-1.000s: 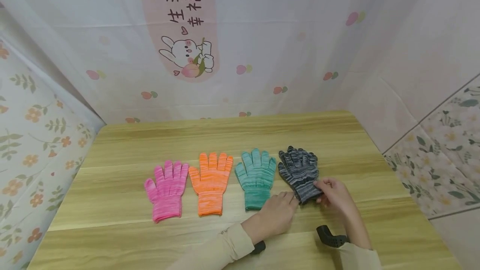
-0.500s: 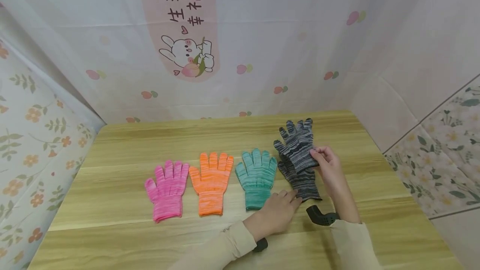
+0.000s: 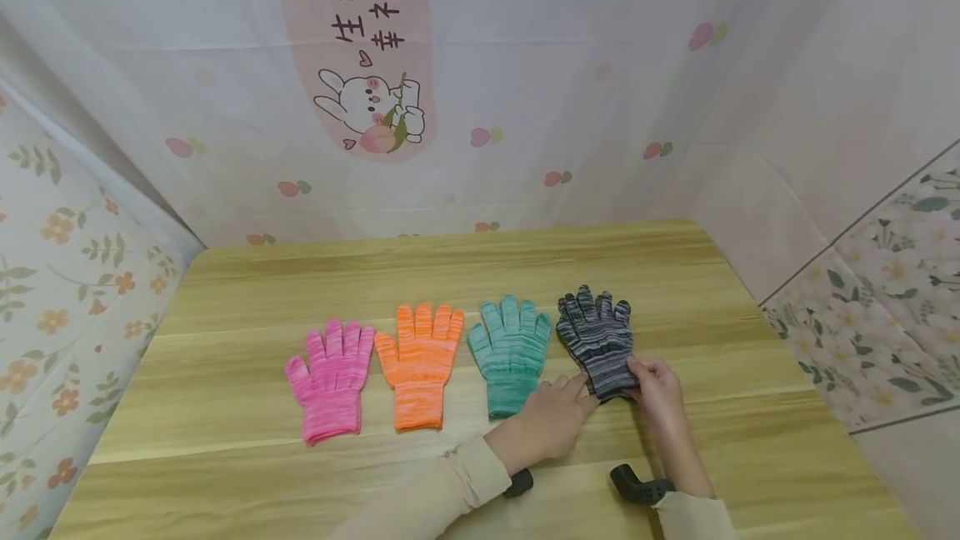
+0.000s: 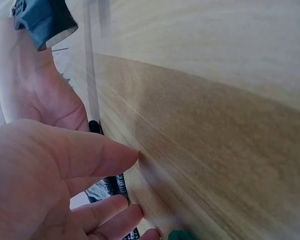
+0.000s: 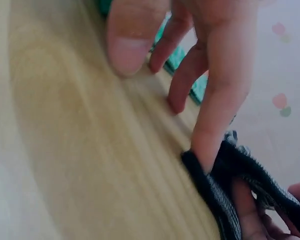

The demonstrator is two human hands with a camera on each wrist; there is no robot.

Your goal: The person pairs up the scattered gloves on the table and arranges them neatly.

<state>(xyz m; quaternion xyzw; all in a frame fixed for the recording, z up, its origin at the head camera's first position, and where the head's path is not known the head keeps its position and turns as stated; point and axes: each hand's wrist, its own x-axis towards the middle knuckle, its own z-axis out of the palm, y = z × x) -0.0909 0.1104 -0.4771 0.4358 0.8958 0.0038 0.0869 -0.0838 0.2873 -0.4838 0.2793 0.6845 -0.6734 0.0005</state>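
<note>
A dark grey and white striped knit glove (image 3: 603, 340) lies palm-flat over its matching glove, fingers toward the back of the table. My right hand (image 3: 660, 394) pinches the upper glove's cuff at its right corner. In the right wrist view, that cuff (image 5: 270, 185) is lifted slightly from the layer below. My left hand (image 3: 551, 419) rests at the cuff's left side, its extended fingers touching the lower layer (image 5: 215, 200). In the left wrist view, the left thumb (image 4: 105, 155) points out over the table, touching no glove.
Left of the striped pair, a green glove (image 3: 513, 348), an orange glove (image 3: 422, 357) and a pink glove (image 3: 333, 382) lie in a row on the wood-grain table (image 3: 247, 290). A printed curtain (image 3: 525, 90) hangs behind. Black wrist mounts (image 3: 637, 486) sit on both arms.
The right hand lifted the upper striped glove toward the back, then brought it down and forward over the lower one. The left hand stayed at the cuff.
</note>
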